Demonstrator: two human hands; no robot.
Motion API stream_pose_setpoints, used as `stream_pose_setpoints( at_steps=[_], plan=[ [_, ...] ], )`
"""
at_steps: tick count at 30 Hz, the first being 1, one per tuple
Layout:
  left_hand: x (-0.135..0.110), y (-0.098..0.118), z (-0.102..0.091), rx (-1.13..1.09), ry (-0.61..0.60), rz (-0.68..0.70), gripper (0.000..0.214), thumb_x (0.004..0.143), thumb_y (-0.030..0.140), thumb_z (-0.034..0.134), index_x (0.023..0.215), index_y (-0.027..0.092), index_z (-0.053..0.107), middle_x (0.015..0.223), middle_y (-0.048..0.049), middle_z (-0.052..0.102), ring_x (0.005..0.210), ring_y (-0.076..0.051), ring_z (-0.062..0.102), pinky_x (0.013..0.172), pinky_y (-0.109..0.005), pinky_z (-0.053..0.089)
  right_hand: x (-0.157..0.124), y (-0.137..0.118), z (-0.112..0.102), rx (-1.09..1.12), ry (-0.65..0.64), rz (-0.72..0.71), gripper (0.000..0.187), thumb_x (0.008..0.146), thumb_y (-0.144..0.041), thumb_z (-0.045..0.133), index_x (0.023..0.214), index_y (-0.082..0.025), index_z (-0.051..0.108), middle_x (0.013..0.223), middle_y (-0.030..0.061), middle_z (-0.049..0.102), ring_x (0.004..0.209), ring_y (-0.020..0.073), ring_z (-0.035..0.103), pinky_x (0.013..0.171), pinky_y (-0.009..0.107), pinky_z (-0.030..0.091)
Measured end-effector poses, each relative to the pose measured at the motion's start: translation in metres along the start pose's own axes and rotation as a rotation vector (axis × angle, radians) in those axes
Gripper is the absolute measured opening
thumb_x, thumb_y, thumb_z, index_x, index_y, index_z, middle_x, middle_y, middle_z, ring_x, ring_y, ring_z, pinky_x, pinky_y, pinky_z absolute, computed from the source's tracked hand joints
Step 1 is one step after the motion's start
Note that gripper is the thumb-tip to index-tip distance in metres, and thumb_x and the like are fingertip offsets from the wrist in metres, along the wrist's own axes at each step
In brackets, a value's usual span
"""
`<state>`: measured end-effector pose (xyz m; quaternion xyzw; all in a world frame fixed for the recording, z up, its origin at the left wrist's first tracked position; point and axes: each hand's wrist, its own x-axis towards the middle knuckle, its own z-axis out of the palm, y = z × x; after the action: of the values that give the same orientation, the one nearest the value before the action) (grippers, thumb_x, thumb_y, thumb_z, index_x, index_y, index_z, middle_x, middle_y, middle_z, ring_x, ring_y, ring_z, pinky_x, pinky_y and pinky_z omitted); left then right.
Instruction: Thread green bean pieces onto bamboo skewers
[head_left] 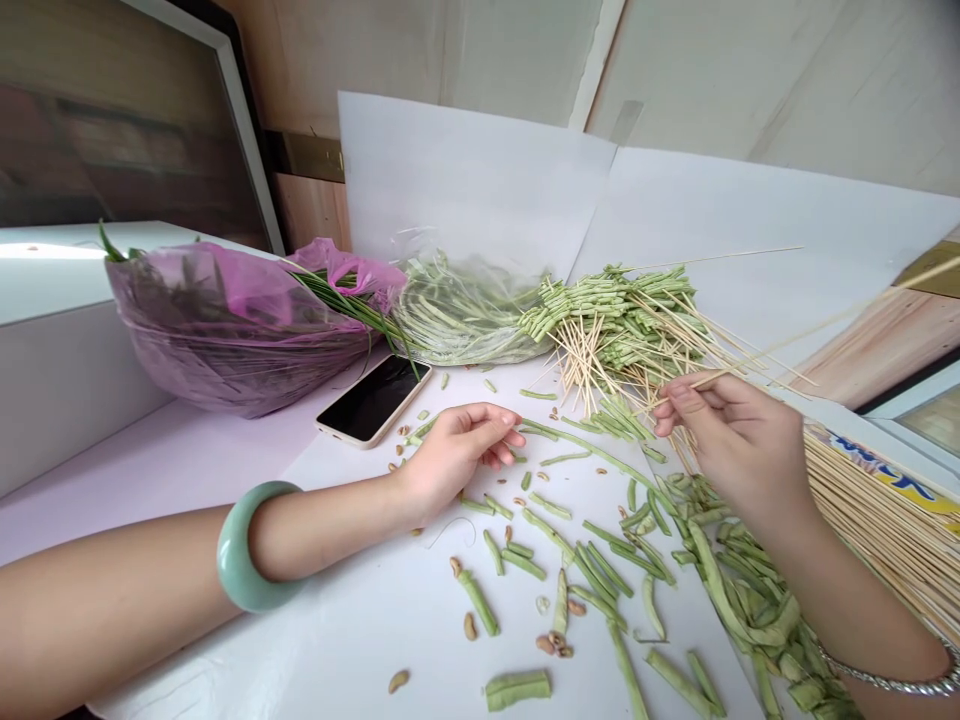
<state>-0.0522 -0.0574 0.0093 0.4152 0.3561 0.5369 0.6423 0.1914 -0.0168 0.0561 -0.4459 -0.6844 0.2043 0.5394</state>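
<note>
My right hand point(739, 435) pinches a thin bamboo skewer point(825, 325), which slants up past the right edge of the view. My left hand point(465, 450), with a jade-green bangle on its wrist, is curled low over the white board, thumb against fingers. Its fingertips meet the end of a cut green bean piece point(540, 431); whether they grip it, I cannot tell. Cut bean pieces point(517, 690) and loose brown seeds lie scattered between and below the hands. Behind my right hand is a pile of skewered beans point(615, 310), their bare stick ends fanning forward.
A dark-screened phone point(375, 398) lies behind my left hand. Further back are a purple bag point(240, 330) of greens and a clear bag point(472, 310) of long beans. Bare skewers point(892, 520) and heaped bean pieces point(750, 590) lie at right. White panels point(465, 180) stand behind.
</note>
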Motion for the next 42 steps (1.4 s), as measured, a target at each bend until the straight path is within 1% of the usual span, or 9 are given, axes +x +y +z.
stream_pose_setpoints(
  at_steps=[5,10,14,18,22,26,29,36,42],
  plan=[
    [-0.001,0.003,0.001,0.019,0.057,-0.015,0.015,0.076,0.022,0.068,0.083,0.013,0.060,0.068,-0.0012,0.064,0.059,-0.009,0.055,0.060,-0.023,0.041,-0.001,0.008,-0.001,-0.067,-0.101,-0.002,0.031,0.084,-0.052,0.063,0.076,-0.023,0.060,0.063,-0.0002,0.060,0.053,0.0157,0.055,0.052,0.031,0.047],
    [-0.002,0.003,0.000,0.047,0.026,-0.001,0.015,0.076,0.023,0.067,0.084,0.014,0.059,0.063,-0.0003,0.062,0.058,-0.011,0.054,0.061,-0.025,0.041,-0.005,0.008,0.003,-0.133,-0.188,-0.006,0.034,0.088,-0.055,0.055,0.077,-0.023,0.056,0.064,0.0002,0.059,0.053,0.0155,0.055,0.052,0.031,0.046],
    [-0.002,0.003,0.001,0.057,0.005,0.019,0.018,0.073,0.026,0.069,0.083,0.014,0.059,0.063,-0.0003,0.061,0.058,-0.011,0.054,0.061,-0.025,0.041,-0.004,0.001,0.004,-0.204,-0.281,-0.008,0.042,0.088,-0.059,0.051,0.072,-0.021,0.055,0.060,-0.0004,0.056,0.050,0.0134,0.052,0.051,0.029,0.044],
    [-0.002,0.003,0.001,0.076,-0.017,0.034,0.021,0.073,0.029,0.070,0.082,0.015,0.059,0.063,-0.0005,0.062,0.057,-0.011,0.054,0.060,-0.025,0.041,-0.001,-0.010,-0.002,-0.068,-0.459,0.082,0.045,0.083,-0.060,0.059,0.066,-0.019,0.055,0.055,-0.0015,0.055,0.043,0.0097,0.048,0.042,0.023,0.039],
    [-0.003,0.005,0.002,0.110,-0.033,0.041,0.021,0.073,0.028,0.070,0.084,0.014,0.058,0.064,-0.0004,0.061,0.057,-0.011,0.054,0.059,-0.025,0.041,0.001,-0.017,-0.009,0.107,-0.580,0.190,0.042,0.079,-0.054,0.067,0.061,-0.018,0.056,0.052,-0.0020,0.055,0.037,0.0076,0.047,0.035,0.019,0.035],
    [-0.004,0.005,0.004,0.142,-0.077,0.057,0.020,0.074,0.027,0.070,0.085,0.014,0.059,0.065,-0.0001,0.060,0.057,-0.010,0.053,0.059,-0.024,0.042,-0.001,-0.022,-0.010,0.162,-0.751,0.272,0.036,0.079,-0.047,0.070,0.061,-0.018,0.059,0.051,-0.0008,0.060,0.034,0.0088,0.051,0.034,0.020,0.040],
    [-0.006,0.005,0.005,0.165,-0.113,0.067,0.020,0.073,0.026,0.072,0.084,0.014,0.060,0.066,-0.0001,0.060,0.058,-0.011,0.053,0.061,-0.025,0.043,-0.003,-0.026,-0.008,0.175,-0.831,0.300,0.033,0.078,-0.044,0.071,0.061,-0.018,0.060,0.052,0.0000,0.062,0.034,0.0104,0.054,0.035,0.021,0.044],
    [-0.006,0.005,0.006,0.201,-0.157,0.069,0.015,0.074,0.023,0.070,0.083,0.015,0.060,0.066,0.0000,0.060,0.059,-0.011,0.054,0.062,-0.025,0.043,-0.003,-0.026,-0.010,0.113,-0.845,0.244,0.038,0.086,-0.050,0.061,0.065,-0.018,0.058,0.057,0.0006,0.063,0.039,0.0100,0.056,0.040,0.021,0.046],
    [-0.006,0.002,0.003,0.259,-0.180,0.055,0.018,0.071,0.022,0.068,0.084,0.015,0.059,0.068,-0.0002,0.060,0.062,-0.013,0.054,0.061,-0.025,0.040,-0.008,-0.028,-0.004,0.181,-0.837,0.262,0.037,0.085,-0.048,0.063,0.066,-0.018,0.056,0.058,0.0000,0.063,0.040,0.0094,0.057,0.041,0.020,0.045]
  ],
)
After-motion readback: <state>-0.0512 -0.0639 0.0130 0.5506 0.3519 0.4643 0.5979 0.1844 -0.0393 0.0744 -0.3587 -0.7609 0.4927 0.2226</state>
